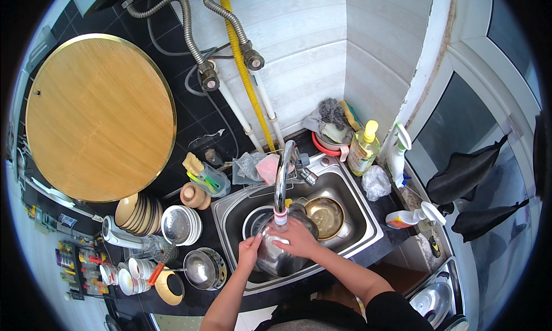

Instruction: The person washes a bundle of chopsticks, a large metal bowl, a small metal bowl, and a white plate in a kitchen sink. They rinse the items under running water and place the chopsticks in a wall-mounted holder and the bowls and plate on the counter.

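In the sink (368, 239) a round, shiny metal bowl (278, 261) is held tilted beneath the chrome faucet (282, 184). My left hand (248, 253) grips its left edge, the thumb lying along the rim. Across the bowl's upper part lies my right hand (298, 237), thumb apart from the fingers, close under the spout; its fingertips are partly hidden by the spout. Behind the bowl, a white-rimmed round vessel (248, 220) shows in part. To the right, a brass-coloured pan (324, 217) with liquid inside rests in the sink.
Left of the sink stand stacked bowls (179, 224), a metal ladle (201, 269) and a wooden jar (194, 196). A yellow soap bottle (362, 150) and spray bottles (397, 158) line the right. Cloths (253, 167) hang behind the faucet. A large round board (100, 118) leans at left.
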The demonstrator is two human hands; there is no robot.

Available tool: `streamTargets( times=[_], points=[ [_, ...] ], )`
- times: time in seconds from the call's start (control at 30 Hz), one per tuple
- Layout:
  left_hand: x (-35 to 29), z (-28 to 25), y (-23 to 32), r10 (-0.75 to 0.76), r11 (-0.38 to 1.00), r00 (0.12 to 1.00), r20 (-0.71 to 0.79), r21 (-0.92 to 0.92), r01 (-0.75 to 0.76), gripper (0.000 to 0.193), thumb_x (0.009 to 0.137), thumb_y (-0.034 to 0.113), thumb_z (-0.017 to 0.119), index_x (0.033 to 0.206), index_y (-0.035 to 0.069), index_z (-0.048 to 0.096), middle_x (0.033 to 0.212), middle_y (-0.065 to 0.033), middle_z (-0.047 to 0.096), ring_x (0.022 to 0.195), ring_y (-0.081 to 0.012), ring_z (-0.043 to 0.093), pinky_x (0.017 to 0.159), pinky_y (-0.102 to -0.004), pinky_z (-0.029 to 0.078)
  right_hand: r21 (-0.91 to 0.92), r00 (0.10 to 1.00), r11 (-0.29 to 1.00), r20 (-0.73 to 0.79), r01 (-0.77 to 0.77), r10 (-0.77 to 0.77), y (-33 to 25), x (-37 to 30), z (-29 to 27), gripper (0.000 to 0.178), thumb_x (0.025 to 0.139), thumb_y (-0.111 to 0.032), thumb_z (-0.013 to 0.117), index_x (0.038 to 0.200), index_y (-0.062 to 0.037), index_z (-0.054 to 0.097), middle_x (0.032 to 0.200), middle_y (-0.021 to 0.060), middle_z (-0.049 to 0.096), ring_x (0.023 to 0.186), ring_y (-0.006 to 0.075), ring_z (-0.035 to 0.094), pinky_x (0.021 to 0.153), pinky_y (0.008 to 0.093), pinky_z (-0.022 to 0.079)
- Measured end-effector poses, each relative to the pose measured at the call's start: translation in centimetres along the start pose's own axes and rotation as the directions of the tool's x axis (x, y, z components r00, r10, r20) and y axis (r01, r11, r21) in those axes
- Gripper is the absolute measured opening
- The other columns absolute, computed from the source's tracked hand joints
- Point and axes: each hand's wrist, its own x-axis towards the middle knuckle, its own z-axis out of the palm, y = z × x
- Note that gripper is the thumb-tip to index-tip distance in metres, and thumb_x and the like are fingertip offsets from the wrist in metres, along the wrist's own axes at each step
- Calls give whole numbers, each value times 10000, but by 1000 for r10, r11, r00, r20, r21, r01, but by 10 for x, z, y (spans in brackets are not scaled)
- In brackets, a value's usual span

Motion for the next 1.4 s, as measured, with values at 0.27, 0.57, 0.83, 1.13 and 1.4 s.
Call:
streamTargets(
  times=[0.27, 0.57, 0.83, 1.13, 1.4],
  points=[
    [-2, -16, -8, -119, 960, 979, -165, -270, 72, 295, 850, 290, 518, 736, 33, 605, 686, -5, 582, 608, -74, 504, 596, -214, 394, 736, 626, 438, -24, -516, 779, 107, -37, 43, 296, 856, -215, 431, 1059, -29, 539, 1030, 125, 547, 1012, 244, 488, 896, 299, 336],
    [7, 19, 4, -201, 902, 953, -225, -422, 91, 301, 850, 342, 505, 761, 59, 556, 777, -18, 556, 719, -114, 491, 692, -257, 388, -36, 900, 942, -310, -334, 307, 13, -4, 26, 425, 805, -259, 481, 1183, -71, 440, 1243, 153, 375, 1175, 342, 305, 962, 483, 231],
    [20, 5, -9, -267, 780, 924, -273, -625, 41, 331, 860, 357, 475, 846, 36, 555, 823, -57, 565, 736, -163, 522, 682, -303, 428, -168, 958, 945, 11, -282, 288, 0, -55, 33, 528, 816, -300, 478, 1289, -132, 316, 1314, 162, 292, 1240, 322, 226, 1008, 458, 157],
    [1, -20, -24, -344, 854, 909, -236, -480, 199, 436, 833, 428, 491, 999, 28, 546, 1017, -84, 538, 962, -191, 470, 857, -345, 352, 823, 404, 98, 168, -559, 899, 109, -74, 66, 571, 877, -427, 350, 1283, -28, 304, 1273, 112, 381, 1191, 232, 329, 976, 323, 261],
    [10, -49, -56, -282, 915, 946, -162, -342, 214, 463, 830, 448, 485, 1034, 35, 535, 981, -57, 555, 913, -170, 495, 839, -314, 368, 853, 353, -397, 507, -339, 786, 130, -76, 56, 368, 800, -380, 546, 987, -64, 566, 953, 66, 587, 886, 193, 534, 770, 331, 424]
  ],
)
